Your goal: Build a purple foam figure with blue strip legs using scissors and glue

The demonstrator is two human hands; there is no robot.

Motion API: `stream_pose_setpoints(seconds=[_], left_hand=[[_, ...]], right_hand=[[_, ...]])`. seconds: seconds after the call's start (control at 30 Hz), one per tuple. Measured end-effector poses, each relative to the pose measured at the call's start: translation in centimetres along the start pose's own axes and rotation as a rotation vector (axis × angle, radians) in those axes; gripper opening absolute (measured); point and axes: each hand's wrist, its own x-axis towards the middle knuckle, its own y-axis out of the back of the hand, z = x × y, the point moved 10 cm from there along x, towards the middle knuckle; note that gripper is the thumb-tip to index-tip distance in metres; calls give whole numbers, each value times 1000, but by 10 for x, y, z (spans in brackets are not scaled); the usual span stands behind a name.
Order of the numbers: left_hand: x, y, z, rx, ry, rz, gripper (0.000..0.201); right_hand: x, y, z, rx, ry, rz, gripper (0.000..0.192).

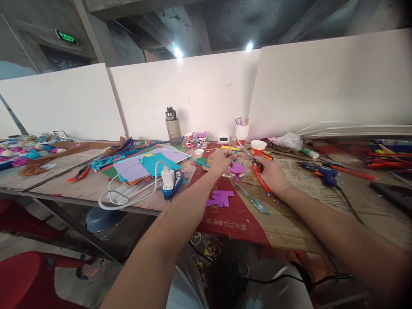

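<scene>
My left hand (222,161) is closed in a pinch, with the end of a blue strip (236,152) showing at its fingertips. My right hand (271,171) grips scissors (262,179) by their orange handles, blades pointing up and left towards that strip. Just below my left fingertips is a round purple piece (237,168) with a tab, on a white-edged round base. Flat purple cut-outs (221,198) lie nearer on the red board. A pen (252,199) rests below the scissors.
Coloured sheets (161,165) and a white charger on a blue power strip (173,189) lie left. Behind stand a bottle (174,128), a small clock (223,138) and paper cups (258,148). A blue glue gun (320,172) with its cord lies right.
</scene>
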Motion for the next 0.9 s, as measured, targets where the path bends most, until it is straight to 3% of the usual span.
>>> stream_pose_setpoints(seconds=[0.23, 0.6, 0.9], left_hand=[[-4, -3, 10, 92, -37, -1, 8], [-3, -14, 7, 168, -64, -67, 9], [-2, -13, 4, 4, -33, -75, 10]], right_hand=[[-1, 0, 3, -35, -5, 18, 40], [0, 0, 1, -19, -8, 1, 38], [1, 3, -3, 25, -9, 19, 41]])
